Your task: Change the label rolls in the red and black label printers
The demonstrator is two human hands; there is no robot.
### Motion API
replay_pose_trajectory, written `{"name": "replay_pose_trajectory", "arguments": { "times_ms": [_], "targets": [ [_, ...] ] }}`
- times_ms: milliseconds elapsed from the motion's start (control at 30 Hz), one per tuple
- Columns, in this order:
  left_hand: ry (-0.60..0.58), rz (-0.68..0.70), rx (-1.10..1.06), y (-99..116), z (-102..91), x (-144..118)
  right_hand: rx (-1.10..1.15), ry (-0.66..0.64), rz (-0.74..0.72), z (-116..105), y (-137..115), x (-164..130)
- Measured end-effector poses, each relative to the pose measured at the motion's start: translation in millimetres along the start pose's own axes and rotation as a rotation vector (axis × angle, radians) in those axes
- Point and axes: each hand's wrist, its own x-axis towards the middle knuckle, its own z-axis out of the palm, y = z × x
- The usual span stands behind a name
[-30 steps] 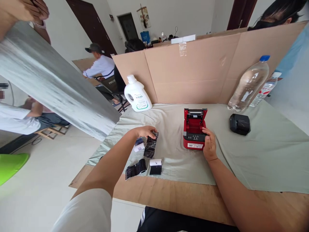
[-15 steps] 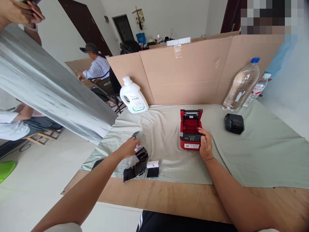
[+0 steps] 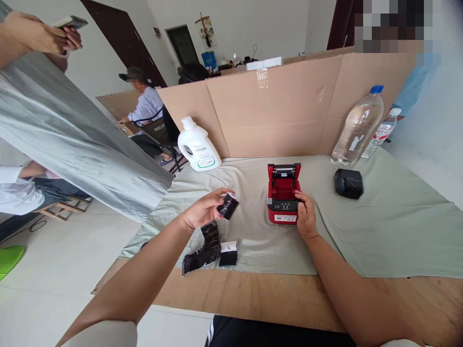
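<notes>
My left hand holds a small paper roll in black wrapping a little above the cloth, left of the printer. My right hand rests on the front right corner of a small red printer, whose lid stands open. Below my left hand lie torn black wrappers and another white paper roll partly in black wrapping.
A pale green cloth covers the wooden table, with a cardboard screen behind. A white detergent bottle, two clear water bottles and a black printer stand at the back. Other people sit at left; one holds a phone.
My left hand dropped to the cloth among the wrappers, then lifted toward the printer with a black-wrapped roll in it. My right hand stayed on the red printer.
</notes>
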Motion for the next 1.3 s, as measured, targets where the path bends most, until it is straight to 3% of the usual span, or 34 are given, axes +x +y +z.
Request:
{"name": "replay_pose_trajectory", "arguments": {
  "times_ms": [100, 200, 400, 467, 633, 767, 933, 1033, 1300],
  "targets": [
    [-0.246, -0.015, -0.042, 18.6, 46.6, 18.0, -0.026, -0.001, -0.018, -0.6, -4.4, 0.5],
    [-0.372, 0.003, -0.046, 27.7, 82.0, 47.4, -0.09, 0.015, -0.066, -2.1, -10.5, 1.9],
    [-0.567, -0.031, 0.014, 44.0, 117.7, 88.4, -0.178, 0.007, -0.197, -5.8, -19.1, 5.0],
    [-0.547, -0.008, 0.026, 47.0, 121.1, 94.3, -0.177, -0.039, -0.242, -6.3, -22.0, 4.9],
    [-0.274, 0.239, 0.237, 39.6, 118.7, 114.4, -0.127, -0.05, -0.264, -7.0, -29.6, 1.9],
    [-0.217, 0.325, 0.548, 24.4, 118.9, 133.6, -0.046, -0.068, -0.189, -6.2, -31.8, -3.6],
    [-0.028, 0.326, 1.106, 15.4, 132.4, 145.7, 0.06, -0.018, -0.12, -5.0, -29.0, -8.8],
    [-0.034, 0.291, 1.302, 14.8, 140.3, 150.0, -0.033, -0.052, -0.158, -7.2, -28.0, -6.8],
    [-0.117, 0.267, 1.423, 16.8, 144.9, 156.9, -0.098, -0.075, -0.173, -8.7, -27.7, -3.3]
  ]
}}
